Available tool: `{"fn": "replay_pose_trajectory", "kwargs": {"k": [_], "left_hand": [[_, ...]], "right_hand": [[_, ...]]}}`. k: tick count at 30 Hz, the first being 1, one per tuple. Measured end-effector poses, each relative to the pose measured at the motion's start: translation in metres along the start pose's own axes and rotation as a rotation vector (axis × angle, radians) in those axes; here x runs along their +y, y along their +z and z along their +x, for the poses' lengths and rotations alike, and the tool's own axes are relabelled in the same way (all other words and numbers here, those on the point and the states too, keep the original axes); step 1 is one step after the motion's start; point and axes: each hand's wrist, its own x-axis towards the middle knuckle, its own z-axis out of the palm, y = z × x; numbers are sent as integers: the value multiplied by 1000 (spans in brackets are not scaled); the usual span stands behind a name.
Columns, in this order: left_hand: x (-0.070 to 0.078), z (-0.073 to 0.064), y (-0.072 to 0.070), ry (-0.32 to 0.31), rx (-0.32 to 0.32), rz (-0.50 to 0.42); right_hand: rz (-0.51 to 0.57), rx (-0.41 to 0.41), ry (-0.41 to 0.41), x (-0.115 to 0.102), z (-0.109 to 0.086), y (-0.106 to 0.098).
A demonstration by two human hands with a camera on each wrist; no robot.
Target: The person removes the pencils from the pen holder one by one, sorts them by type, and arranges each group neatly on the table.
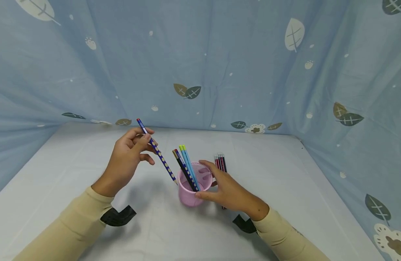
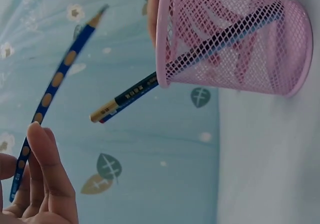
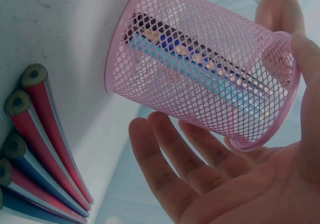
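My left hand (image 1: 123, 159) pinches a dark blue pencil (image 1: 162, 161) with pale dots between thumb and fingers, near its red end. The sharpened tip slants down toward the left side of a pink mesh pencil cup (image 1: 187, 198); in the left wrist view this tip (image 2: 95, 20) is apart from the cup's rim (image 2: 161, 34). My right hand (image 1: 231, 190) holds the cup by its rim, thumb on the near side and fingers behind. Leaning inside are a black pencil (image 1: 178, 159) with a gold end, another dotted blue pencil and light blue pencils (image 1: 186, 159) with yellow ends.
Several red and dark striped pencils (image 1: 221, 161) lie on the white tabletop (image 1: 269, 163) beyond and beneath my right hand; their unsharpened ends (image 3: 19, 103) show in the right wrist view. A blue leaf-patterned curtain (image 1: 239, 65) hangs behind the table and along its sides.
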Motion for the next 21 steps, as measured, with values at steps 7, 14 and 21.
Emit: {"fn": "replay_pose_trajectory", "kwargs": {"k": [7,14,21], "left_hand": [[-11,6,-2,-146,-74,13],[-31,11,-3,-278,-213,127],[-43,13,-1,-346,-304,232]], "right_hand": [[-5,-2,-3,-1,1,0],[11,-11,-3,0,1,0],[9,-3,4,0,1,0]]}}
